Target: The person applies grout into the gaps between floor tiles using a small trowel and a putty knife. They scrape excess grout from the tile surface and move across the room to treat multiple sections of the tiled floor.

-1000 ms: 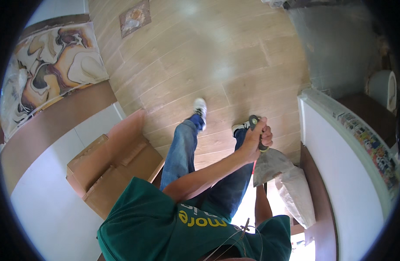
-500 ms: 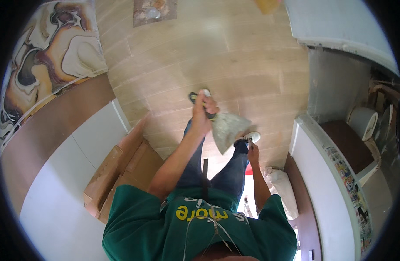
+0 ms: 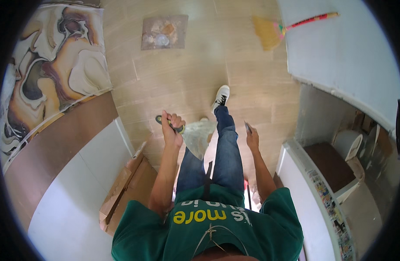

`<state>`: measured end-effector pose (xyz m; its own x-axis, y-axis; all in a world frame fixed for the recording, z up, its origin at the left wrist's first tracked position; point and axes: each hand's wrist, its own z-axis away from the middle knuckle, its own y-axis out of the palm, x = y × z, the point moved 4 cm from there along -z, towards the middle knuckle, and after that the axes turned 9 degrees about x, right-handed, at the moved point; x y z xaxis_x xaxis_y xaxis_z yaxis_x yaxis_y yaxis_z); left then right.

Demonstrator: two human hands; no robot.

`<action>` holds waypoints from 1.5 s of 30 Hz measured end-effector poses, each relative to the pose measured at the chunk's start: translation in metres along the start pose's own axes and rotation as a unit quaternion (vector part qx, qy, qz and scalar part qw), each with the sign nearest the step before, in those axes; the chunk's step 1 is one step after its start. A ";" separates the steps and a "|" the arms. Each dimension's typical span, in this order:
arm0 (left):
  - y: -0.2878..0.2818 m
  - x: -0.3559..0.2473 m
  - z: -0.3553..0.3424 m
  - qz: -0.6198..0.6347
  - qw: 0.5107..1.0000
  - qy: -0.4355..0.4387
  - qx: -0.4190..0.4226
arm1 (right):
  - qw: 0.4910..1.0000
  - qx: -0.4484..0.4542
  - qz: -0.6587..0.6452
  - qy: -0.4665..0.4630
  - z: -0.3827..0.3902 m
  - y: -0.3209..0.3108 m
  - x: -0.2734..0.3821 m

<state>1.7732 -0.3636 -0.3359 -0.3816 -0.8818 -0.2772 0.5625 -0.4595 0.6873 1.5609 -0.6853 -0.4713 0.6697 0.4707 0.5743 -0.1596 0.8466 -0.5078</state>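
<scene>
My left hand [image 3: 172,126] is closed round the black and yellow handle of a wide putty knife [image 3: 199,138]. Its broad, whitish, smeared blade points to the right, in front of my legs. My right hand [image 3: 252,137], farther right, has its fingers closed on a small, dark, flat tool [image 3: 248,127]. A narrow end of it sticks out beyond the fingers; the rest is hidden in the hand. Both hands are well above the tiled floor [image 3: 191,65] and apart from each other.
Ahead on the floor lies a square sheet [image 3: 146,43] with debris on it. A straw broom [image 3: 268,34] is at the far right by a pale panel [image 3: 339,48]. Cardboard [image 3: 134,191] stands on my left, below a marbled panel [image 3: 52,74]. A white partition [image 3: 304,195] borders my right.
I have walked forward, with one shoe now stepping ahead. The floor sheet and broom have come farther into view. My left hand has moved left and nearer my body with the putty knife.
</scene>
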 end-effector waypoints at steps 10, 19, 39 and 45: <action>0.123 -0.027 -0.062 0.091 0.993 0.062 0.045 | 0.996 -0.034 0.055 -0.065 -0.159 -0.080 0.013; 0.163 -0.074 -0.121 0.101 0.992 0.062 0.036 | 0.989 -0.053 0.003 -0.137 -0.255 -0.133 0.216; 0.314 -0.293 -0.354 0.038 0.989 0.093 0.109 | 0.990 -0.036 -0.012 0.136 -0.253 -0.054 0.259; 0.365 -0.263 -0.417 0.037 0.994 0.050 0.091 | 0.978 0.049 -0.063 0.190 -0.318 -0.056 0.291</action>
<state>2.3842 -0.3435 -0.2922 -0.2636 -0.9231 -0.2800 0.4406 -0.3735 0.8163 1.9953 -0.6742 -0.4795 0.9072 0.2504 0.3381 -0.1144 0.9202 -0.3744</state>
